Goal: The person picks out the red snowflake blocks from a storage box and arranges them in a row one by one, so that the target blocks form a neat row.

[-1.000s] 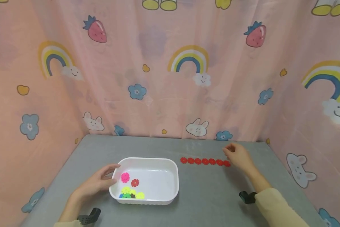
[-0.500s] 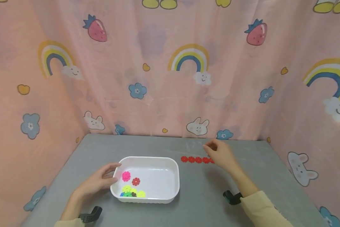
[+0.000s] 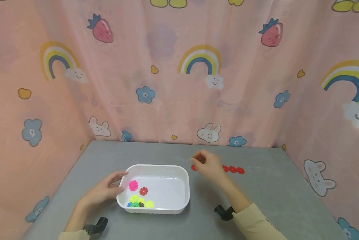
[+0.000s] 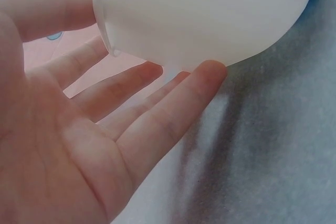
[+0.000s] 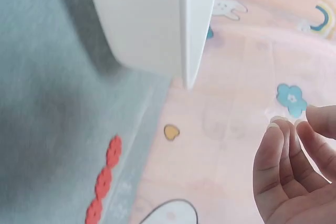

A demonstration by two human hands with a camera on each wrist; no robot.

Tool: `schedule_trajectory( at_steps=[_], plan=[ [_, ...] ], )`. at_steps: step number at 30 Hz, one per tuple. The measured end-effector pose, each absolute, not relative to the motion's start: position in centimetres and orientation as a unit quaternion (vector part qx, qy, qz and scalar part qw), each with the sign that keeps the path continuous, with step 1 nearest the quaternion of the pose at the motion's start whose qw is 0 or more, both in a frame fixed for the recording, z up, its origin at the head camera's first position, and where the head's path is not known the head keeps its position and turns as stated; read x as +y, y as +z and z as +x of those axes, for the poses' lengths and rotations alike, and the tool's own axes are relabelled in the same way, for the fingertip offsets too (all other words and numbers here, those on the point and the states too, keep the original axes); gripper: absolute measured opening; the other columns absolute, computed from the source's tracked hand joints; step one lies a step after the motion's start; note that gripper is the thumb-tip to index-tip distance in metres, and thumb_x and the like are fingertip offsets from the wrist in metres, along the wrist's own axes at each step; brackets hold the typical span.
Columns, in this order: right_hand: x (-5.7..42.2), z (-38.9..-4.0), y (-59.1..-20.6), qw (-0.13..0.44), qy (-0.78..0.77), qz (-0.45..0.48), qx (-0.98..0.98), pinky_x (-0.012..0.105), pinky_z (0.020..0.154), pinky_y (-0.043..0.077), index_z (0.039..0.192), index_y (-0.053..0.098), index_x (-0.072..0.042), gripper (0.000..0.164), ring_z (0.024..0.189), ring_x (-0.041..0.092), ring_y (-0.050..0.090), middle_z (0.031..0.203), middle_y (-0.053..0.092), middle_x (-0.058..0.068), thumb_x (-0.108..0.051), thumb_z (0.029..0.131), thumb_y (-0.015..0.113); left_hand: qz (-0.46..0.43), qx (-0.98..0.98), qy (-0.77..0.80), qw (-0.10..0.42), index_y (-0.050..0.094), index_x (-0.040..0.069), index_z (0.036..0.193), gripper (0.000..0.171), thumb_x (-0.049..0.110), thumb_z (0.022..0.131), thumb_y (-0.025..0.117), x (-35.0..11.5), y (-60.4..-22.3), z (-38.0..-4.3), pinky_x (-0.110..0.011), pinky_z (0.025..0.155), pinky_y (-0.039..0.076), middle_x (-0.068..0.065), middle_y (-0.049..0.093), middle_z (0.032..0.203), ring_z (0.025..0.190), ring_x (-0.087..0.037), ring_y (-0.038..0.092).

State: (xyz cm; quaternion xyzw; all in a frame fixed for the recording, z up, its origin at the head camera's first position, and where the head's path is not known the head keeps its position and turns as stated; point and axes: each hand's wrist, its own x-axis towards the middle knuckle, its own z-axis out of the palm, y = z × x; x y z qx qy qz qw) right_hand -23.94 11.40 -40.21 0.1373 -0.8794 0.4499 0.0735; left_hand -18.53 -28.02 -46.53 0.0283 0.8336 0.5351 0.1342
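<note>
A white plastic tray stands on the table. My left hand touches its left side with extended fingers; the left wrist view has the fingertips against the tray wall. Inside lie a pink snowflake disc, a red snowflake disc, and a cluster of yellow discs with green, blue and dark ones. Right of the tray runs a row of red snowflake discs. Above its left part hovers my right hand, hiding some discs. Its fingers are loosely bent, with nothing visible between them in the right wrist view.
The grey table ends at a pink patterned curtain, which closes off the back and both sides. Dark wrist-worn devices sit at my left wrist and right wrist.
My right hand has travelled left along the row, from its right end to near its left end. The red discs at the right are uncovered again. The left hand and tray hold still.
</note>
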Motion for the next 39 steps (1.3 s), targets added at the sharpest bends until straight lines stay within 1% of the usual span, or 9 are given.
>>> schedule_trajectory(
  at_steps=[3, 9, 13, 18, 25, 33, 39],
  plan=[
    [10.0, -23.6, -40.3, 0.069, 0.454, 0.149, -0.876, 0.027, 0.066, 0.058, 0.102, 0.07, -0.009, 0.009, 0.077, 0.018, 0.061, 0.09, 0.067, 0.002, -0.015, 0.095, 0.072, 0.027, 0.835, 0.533, 0.132, 0.045, 0.014, 0.15, 0.066, 0.029, 0.093, 0.072, -28.1, -46.5, -18.4, -0.06, 0.101, 0.048, -0.025, 0.032, 0.159, 0.144, -0.055, 0.03],
    [7.6, -23.0, -40.8, 0.034, 0.466, 0.165, -0.869, 0.028, 0.067, 0.057, 0.103, 0.069, -0.011, 0.009, 0.08, 0.018, 0.059, 0.091, 0.066, -0.001, -0.018, 0.097, 0.07, 0.022, 0.842, 0.523, 0.128, 0.044, 0.016, 0.151, 0.069, 0.033, 0.091, 0.073, -28.3, -46.6, -18.2, -0.061, 0.101, 0.048, -0.023, 0.031, 0.161, 0.144, -0.054, 0.03],
    [6.1, -22.6, -41.2, 0.014, 0.465, 0.19, -0.864, 0.028, 0.067, 0.056, 0.104, 0.069, -0.012, 0.01, 0.081, 0.018, 0.059, 0.091, 0.065, -0.001, -0.019, 0.097, 0.069, 0.022, 0.842, 0.523, 0.128, 0.044, 0.015, 0.151, 0.068, 0.032, 0.092, 0.073, -28.3, -46.6, -18.2, -0.061, 0.101, 0.049, -0.024, 0.032, 0.16, 0.144, -0.055, 0.031],
    [4.2, -22.0, -41.8, 0.005, 0.454, 0.215, -0.865, 0.026, 0.069, 0.055, 0.104, 0.069, -0.013, 0.012, 0.083, 0.016, 0.058, 0.091, 0.064, -0.003, -0.022, 0.097, 0.07, 0.023, 0.836, 0.531, 0.134, 0.045, 0.014, 0.15, 0.066, 0.03, 0.092, 0.072, -28.2, -46.8, -18.4, -0.061, 0.101, 0.048, -0.025, 0.033, 0.159, 0.144, -0.055, 0.03],
    [1.7, -21.5, -42.8, -0.023, 0.436, 0.219, -0.873, 0.025, 0.063, 0.05, 0.101, 0.067, -0.016, 0.01, 0.077, 0.014, 0.055, 0.082, 0.059, -0.006, -0.023, 0.095, 0.072, 0.022, 0.837, 0.529, 0.136, 0.045, 0.015, 0.15, 0.066, 0.031, 0.092, 0.072, -28.0, -46.7, -18.5, -0.062, 0.102, 0.047, -0.024, 0.033, 0.159, 0.144, -0.055, 0.03],
    [-0.7, -21.6, -43.9, -0.049, 0.422, 0.223, -0.877, 0.023, 0.058, 0.048, 0.104, 0.068, -0.009, 0.019, 0.07, 0.012, 0.053, 0.078, 0.057, -0.005, -0.021, 0.092, 0.076, 0.022, 0.838, 0.529, 0.134, 0.045, 0.016, 0.15, 0.065, 0.03, 0.093, 0.072, -28.1, -46.7, -18.5, -0.062, 0.101, 0.047, -0.025, 0.033, 0.159, 0.144, -0.055, 0.03],
    [-2.2, -21.8, -44.8, -0.082, 0.408, 0.225, -0.881, 0.023, 0.055, 0.045, 0.105, 0.067, -0.008, 0.022, 0.065, 0.011, 0.051, 0.076, 0.055, -0.003, -0.019, 0.089, 0.078, 0.024, 0.836, 0.531, 0.135, 0.044, 0.015, 0.15, 0.066, 0.031, 0.092, 0.072, -28.1, -46.6, -18.5, -0.061, 0.101, 0.048, -0.024, 0.035, 0.158, 0.144, -0.054, 0.03]
  ],
)
